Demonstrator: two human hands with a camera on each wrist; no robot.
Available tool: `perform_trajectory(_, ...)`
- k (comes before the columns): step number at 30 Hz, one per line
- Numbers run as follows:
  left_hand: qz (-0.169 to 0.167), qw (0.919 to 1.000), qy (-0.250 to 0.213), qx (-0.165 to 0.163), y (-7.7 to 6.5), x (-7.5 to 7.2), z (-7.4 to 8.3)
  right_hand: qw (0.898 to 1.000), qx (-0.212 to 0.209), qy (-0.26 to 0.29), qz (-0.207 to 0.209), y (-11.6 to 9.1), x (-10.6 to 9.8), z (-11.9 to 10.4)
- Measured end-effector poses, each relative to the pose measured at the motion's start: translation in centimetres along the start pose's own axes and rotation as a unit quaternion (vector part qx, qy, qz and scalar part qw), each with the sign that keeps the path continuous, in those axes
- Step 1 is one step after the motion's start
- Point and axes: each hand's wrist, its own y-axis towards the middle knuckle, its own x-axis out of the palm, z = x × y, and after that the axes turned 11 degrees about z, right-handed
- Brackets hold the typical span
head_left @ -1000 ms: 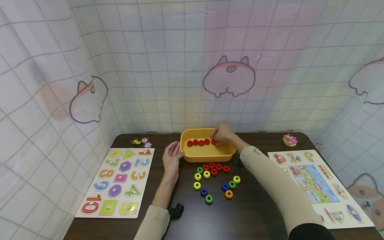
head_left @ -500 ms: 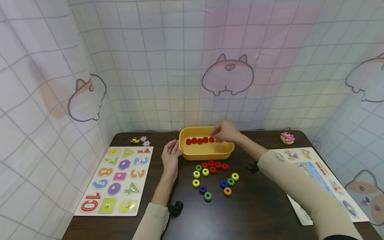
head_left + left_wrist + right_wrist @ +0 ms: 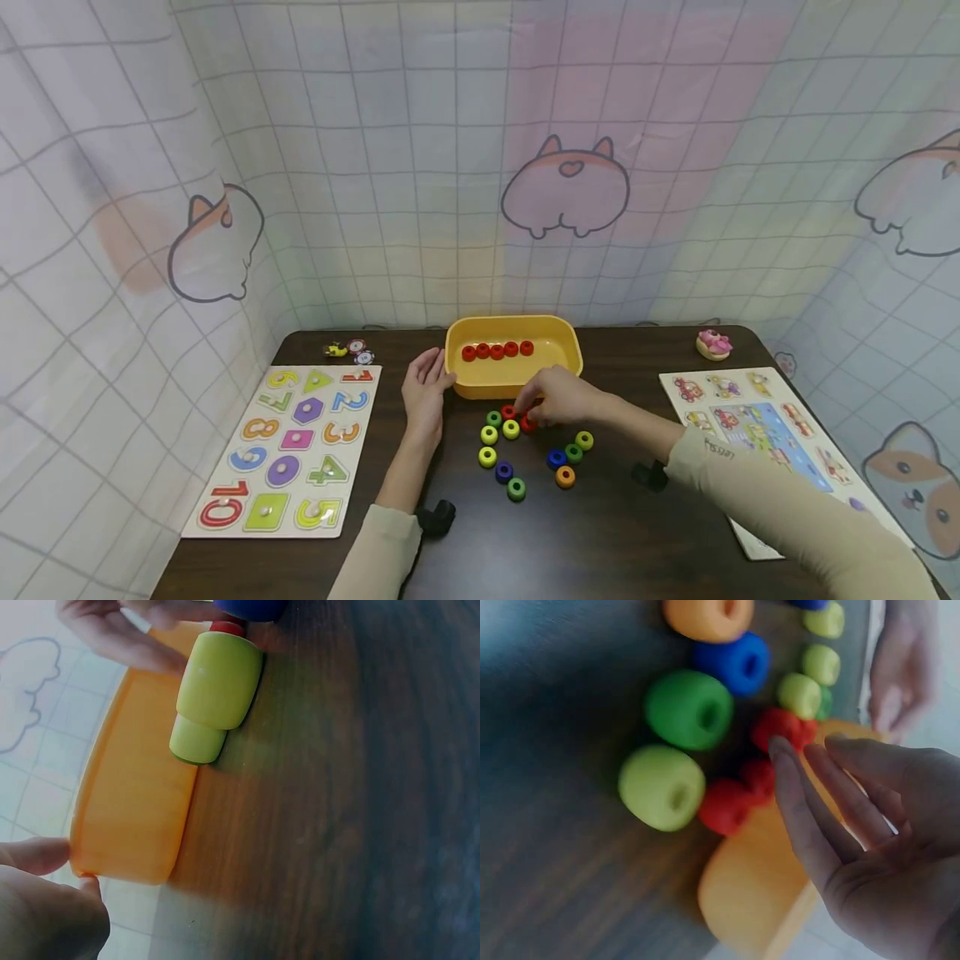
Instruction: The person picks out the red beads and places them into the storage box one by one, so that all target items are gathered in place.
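My left hand (image 3: 424, 402) lies against the left end of the yellow tray (image 3: 517, 385), fingers straight, thumb at its near corner. In the left wrist view, thumb and finger touch that tray's end wall (image 3: 135, 825). Several red ring beads (image 3: 497, 352) sit in a row inside. My right hand (image 3: 561, 395) is over the red beads (image 3: 508, 412) in front of the tray, hiding some of them. In the right wrist view its fingers are spread and hold nothing, a fingertip right at a red bead (image 3: 772, 729).
Yellow (image 3: 487, 457), green (image 3: 516, 489), blue (image 3: 557, 459) and orange (image 3: 565, 477) beads are scattered nearer me. A number puzzle board (image 3: 255, 483) lies left, a picture puzzle board (image 3: 757, 408) right. Small toys (image 3: 336, 350) and a pink toy (image 3: 713, 343) stand at the back.
My right hand has left the red bead at the right end of the row in the tray and come back toward me, over the red beads on the table. The left hand stays at the tray.
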Motion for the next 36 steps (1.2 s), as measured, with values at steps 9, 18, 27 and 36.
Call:
perform_trajectory(9, 0.003, 0.9997, 0.0, 0.026, 0.4, -0.1, -1.0, 0.998, 0.043, 0.047, -0.005, -0.3, 1.7, 1.2)
perform_trajectory(18, 0.004, 0.9997, -0.001, 0.026, 0.5, -0.2, -1.4, 0.991, 0.065, 0.115, -0.018, 0.3, 0.1, -0.1)
perform_trajectory(27, 0.003, 0.9996, -0.01, 0.025, 0.6, -0.6, -1.1, 0.987, 0.061, 0.147, -0.012, 5.5, -3.8, -3.3)
perform_trajectory(36, 0.002, 0.9997, -0.009, 0.024, 0.6, -0.5, -1.4, 0.987, 0.107, 0.122, 0.001, 12.1, -3.2, -2.4)
